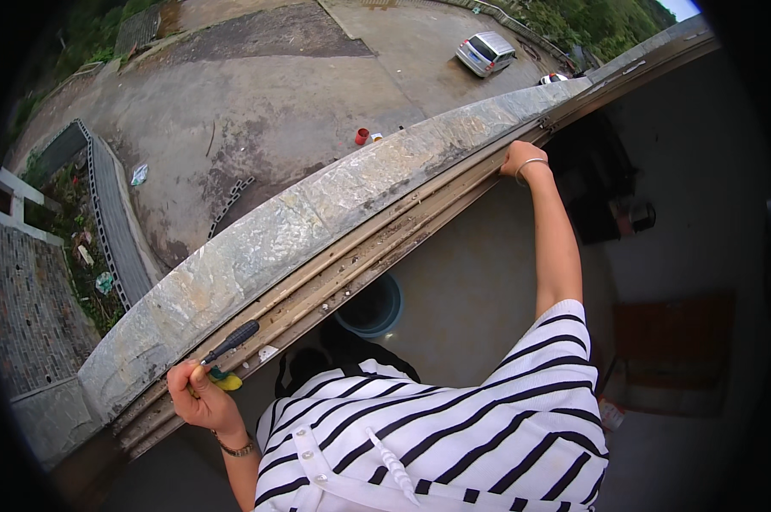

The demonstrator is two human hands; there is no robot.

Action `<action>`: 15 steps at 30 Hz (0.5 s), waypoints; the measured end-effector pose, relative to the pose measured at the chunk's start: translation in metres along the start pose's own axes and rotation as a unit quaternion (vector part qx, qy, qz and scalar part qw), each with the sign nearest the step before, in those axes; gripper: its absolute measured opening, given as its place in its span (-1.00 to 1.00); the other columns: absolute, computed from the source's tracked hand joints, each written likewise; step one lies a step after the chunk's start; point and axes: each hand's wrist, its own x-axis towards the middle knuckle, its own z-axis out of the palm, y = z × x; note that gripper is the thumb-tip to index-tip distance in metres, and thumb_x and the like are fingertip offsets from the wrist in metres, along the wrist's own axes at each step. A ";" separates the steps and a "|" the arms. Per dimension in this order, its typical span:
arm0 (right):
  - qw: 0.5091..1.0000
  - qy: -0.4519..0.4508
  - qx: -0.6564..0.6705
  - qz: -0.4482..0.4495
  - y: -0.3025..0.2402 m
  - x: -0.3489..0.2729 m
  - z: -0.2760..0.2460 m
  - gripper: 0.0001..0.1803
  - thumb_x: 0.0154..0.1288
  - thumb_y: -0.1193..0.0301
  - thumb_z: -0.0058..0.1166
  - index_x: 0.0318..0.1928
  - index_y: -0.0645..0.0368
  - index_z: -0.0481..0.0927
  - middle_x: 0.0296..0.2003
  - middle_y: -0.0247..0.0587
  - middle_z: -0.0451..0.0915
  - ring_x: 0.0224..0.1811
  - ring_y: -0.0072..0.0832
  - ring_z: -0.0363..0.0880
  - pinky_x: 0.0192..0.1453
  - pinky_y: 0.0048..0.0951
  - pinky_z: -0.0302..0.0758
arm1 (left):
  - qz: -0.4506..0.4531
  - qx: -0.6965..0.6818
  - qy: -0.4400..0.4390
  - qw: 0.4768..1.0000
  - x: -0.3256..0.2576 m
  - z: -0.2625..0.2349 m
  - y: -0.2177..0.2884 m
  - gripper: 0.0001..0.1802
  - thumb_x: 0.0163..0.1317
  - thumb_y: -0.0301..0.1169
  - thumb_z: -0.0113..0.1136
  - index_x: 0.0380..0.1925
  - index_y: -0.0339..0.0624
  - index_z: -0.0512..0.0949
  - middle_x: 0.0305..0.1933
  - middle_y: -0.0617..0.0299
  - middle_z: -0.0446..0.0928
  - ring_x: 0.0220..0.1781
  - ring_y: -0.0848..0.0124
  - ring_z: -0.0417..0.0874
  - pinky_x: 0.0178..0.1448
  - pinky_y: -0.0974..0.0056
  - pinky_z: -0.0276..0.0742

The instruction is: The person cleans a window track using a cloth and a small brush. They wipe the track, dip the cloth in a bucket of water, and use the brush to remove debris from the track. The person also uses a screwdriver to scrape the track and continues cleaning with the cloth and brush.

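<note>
Dark-handled tool (232, 340): while my left hand (203, 398) pinches its near end, it points ahead-right.
Right hand (523, 160): at window track (377, 243); grip unclear.

Left fingers (181, 386) pinch together while the right arm (558, 243) extends forward, right fingers (514, 155) curled.

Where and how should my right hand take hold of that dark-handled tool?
Probably by its thick dark handle, coming in from the right: the handle slants up and rightward, clear of your left hand, which pinches the thinner end.
</note>
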 end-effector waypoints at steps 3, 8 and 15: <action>1.000 0.021 0.002 -0.006 -0.001 -0.005 -0.011 -0.77 -0.02 0.28 0.23 -0.31 0.03 0.77 -0.29 -0.07 0.72 -0.18 -0.16 0.70 0.00 -0.28 0.60 | 0.006 0.005 0.001 1.000 0.001 0.000 0.000 -0.92 0.42 -0.50 0.08 -0.25 -0.30 0.48 -0.28 0.24 0.45 -0.34 0.54 0.44 -0.18 0.46 0.39; 0.987 0.099 0.109 -0.060 -0.012 -0.038 -0.066 -0.79 0.02 0.27 0.18 -0.36 0.08 0.74 -0.35 -0.08 0.71 -0.26 -0.16 0.69 -0.10 -0.24 0.60 | 0.011 0.015 -0.002 1.000 0.000 -0.002 -0.002 -0.91 0.42 -0.49 0.08 -0.24 -0.31 0.48 -0.27 0.24 0.46 -0.33 0.54 0.44 -0.18 0.46 0.39; 0.994 -0.020 -0.094 -0.049 -0.033 -0.028 -0.052 -0.67 -0.03 0.25 0.28 -0.22 0.10 0.74 -0.15 -0.08 0.71 -0.07 -0.18 0.69 -0.01 -0.26 0.61 | 0.005 0.008 0.004 1.000 0.000 -0.002 -0.004 -0.91 0.43 -0.49 0.07 -0.23 -0.31 0.47 -0.26 0.23 0.46 -0.33 0.53 0.45 -0.18 0.46 0.39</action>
